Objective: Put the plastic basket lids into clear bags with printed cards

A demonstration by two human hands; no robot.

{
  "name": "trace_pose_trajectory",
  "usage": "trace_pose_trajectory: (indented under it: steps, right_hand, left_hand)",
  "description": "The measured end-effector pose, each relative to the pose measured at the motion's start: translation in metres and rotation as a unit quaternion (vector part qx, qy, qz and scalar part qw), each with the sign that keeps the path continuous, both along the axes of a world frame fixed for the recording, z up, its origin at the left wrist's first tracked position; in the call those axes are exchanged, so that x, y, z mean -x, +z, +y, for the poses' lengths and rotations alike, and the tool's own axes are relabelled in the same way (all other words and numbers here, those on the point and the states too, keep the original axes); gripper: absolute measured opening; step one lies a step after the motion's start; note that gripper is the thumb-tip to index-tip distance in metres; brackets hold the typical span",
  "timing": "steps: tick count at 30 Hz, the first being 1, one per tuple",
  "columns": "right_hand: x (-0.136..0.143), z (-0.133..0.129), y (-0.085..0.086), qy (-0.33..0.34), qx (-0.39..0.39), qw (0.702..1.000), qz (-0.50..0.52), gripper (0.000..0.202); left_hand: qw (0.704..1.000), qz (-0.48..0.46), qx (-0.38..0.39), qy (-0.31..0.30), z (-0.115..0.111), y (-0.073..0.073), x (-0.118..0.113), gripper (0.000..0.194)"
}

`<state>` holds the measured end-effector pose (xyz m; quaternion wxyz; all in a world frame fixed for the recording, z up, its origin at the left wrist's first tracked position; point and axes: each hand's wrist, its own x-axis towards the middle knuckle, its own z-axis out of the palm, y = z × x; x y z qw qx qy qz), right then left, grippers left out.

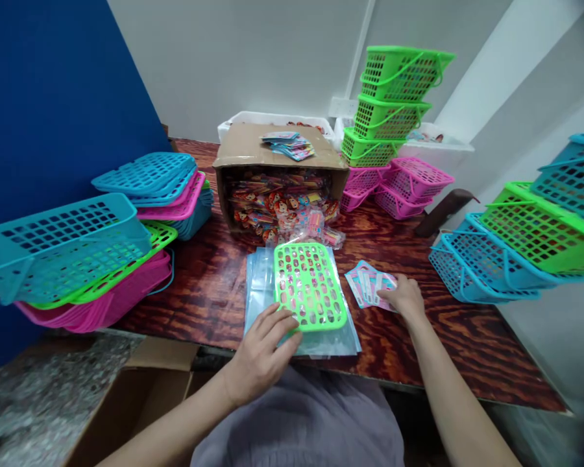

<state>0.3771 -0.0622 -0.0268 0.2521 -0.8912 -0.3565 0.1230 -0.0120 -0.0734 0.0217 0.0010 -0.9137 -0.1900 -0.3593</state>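
A light green perforated lid point(310, 285) lies flat on clear plastic bags point(260, 292) at the table's front edge. My left hand point(267, 344) rests at the lid's lower left corner, fingers spread. To the right, several pink and blue cards point(367, 285) are fanned out on the table. The fingertips of my right hand point(403, 297) pinch the right end of these cards. Behind the lid, an open cardboard box point(224, 194) lies on its side, full of small wrapped packets point(277, 207), some spilling out toward the lid.
Stacked blue, green and pink baskets point(68, 224) and lids point(150, 175) stand at the left. Green baskets point(394, 74) tower behind pink ones point(413, 178); more blue baskets point(486, 259) stand right. More cards point(289, 146) top the box. A brown object point(442, 211) stands near the right wall.
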Motion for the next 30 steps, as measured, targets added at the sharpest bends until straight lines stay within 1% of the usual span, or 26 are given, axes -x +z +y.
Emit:
trace_pose_trajectory:
  steps: [3,6,8,10,12,13,14,15,16,17,18,19,20,21,23,24,25,26,27,28,29,30]
  right_hand:
    - [-0.003,-0.006,0.013,-0.024,-0.042,0.997,0.053,0.041]
    - [0.002,-0.02,0.027,-0.029,-0.09,0.983,0.156,0.03]
    - [0.015,-0.038,0.039,-0.011,-0.12,0.964,0.237,0.032]
    - [0.039,-0.062,0.054,0.022,-0.146,0.94,0.307,0.04]
    - [0.077,-0.088,0.071,0.075,-0.16,0.913,0.367,0.057]
    - [0.099,-0.099,0.079,0.128,-0.162,0.886,0.414,0.062]
    - [0.122,-0.108,0.087,0.192,-0.133,0.862,0.449,0.064]
    - [0.145,-0.113,0.093,0.264,-0.075,0.842,0.465,0.066]
    - [0.166,-0.114,0.097,0.316,-0.026,0.823,0.471,0.066]
    - [0.184,-0.112,0.099,0.342,-0.007,0.808,0.48,0.067]
    - [0.198,-0.107,0.099,0.349,-0.011,0.803,0.482,0.068]
    - [0.207,-0.1,0.098,0.348,-0.031,0.811,0.47,0.068]
    - [0.213,-0.093,0.094,0.335,-0.059,0.828,0.447,0.068]
    - [0.215,-0.087,0.09,0.314,-0.084,0.851,0.412,0.067]
    - [0.213,-0.08,0.081,0.261,-0.11,0.898,0.336,0.064]
    - [0.211,-0.081,0.076,0.234,-0.117,0.913,0.312,0.064]
    - [0.21,-0.083,0.073,0.211,-0.124,0.92,0.305,0.063]
    - [0.209,-0.086,0.07,0.191,-0.133,0.919,0.318,0.063]
    - [0.209,-0.09,0.068,0.177,-0.14,0.91,0.348,0.065]
    - [0.211,-0.093,0.067,0.164,-0.144,0.897,0.384,0.067]
    - [0.213,-0.096,0.066,0.153,-0.147,0.883,0.419,0.069]
    - [0.216,-0.097,0.066,0.143,-0.152,0.869,0.448,0.072]
  left_hand:
    - [1.0,-0.002,-0.02,-0.005,0.007,0.012,-0.001,0.022]
    - [1.0,0.009,-0.025,-0.002,0.011,0.022,-0.003,0.019]
    - [1.0,0.012,-0.026,0.002,0.013,0.027,-0.005,0.018]
    - [1.0,0.004,-0.026,0.01,0.016,0.032,-0.008,0.017]
    - [1.0,-0.001,-0.019,0.02,0.018,0.036,-0.012,0.017]
    - [1.0,-0.001,-0.015,0.024,0.02,0.038,-0.014,0.017]
    - [1.0,0.003,-0.01,0.025,0.022,0.041,-0.015,0.017]
    - [1.0,0.007,-0.007,0.023,0.024,0.043,-0.017,0.017]
    - [1.0,0.013,-0.006,0.019,0.027,0.045,-0.018,0.017]
    - [1.0,0.02,-0.008,0.013,0.03,0.048,-0.02,0.017]
    - [0.999,0.029,-0.009,0.01,0.032,0.052,-0.02,0.017]
    - [0.999,0.038,-0.01,0.008,0.034,0.055,-0.02,0.017]
    - [0.999,0.047,-0.011,0.009,0.035,0.058,-0.019,0.016]
    - [0.998,0.055,-0.009,0.012,0.034,0.06,-0.017,0.014]
    - [0.998,0.053,0.004,0.018,0.025,0.061,-0.011,0.013]
    - [0.999,0.033,0.02,0.026,0.017,0.059,-0.008,0.016]
    - [0.998,-0.005,0.046,0.041,0.006,0.054,-0.004,0.018]
    - [0.993,-0.051,0.088,0.062,-0.006,0.048,-0.001,0.018]
    - [0.979,-0.105,0.148,0.089,-0.019,0.04,0.001,0.014]
    - [0.955,-0.152,0.227,0.113,-0.033,0.031,0.001,0.014]
    - [0.92,-0.167,0.332,0.122,-0.045,0.022,0.0,0.02]
    - [0.869,-0.174,0.448,0.117,-0.056,0.014,-0.002,0.029]
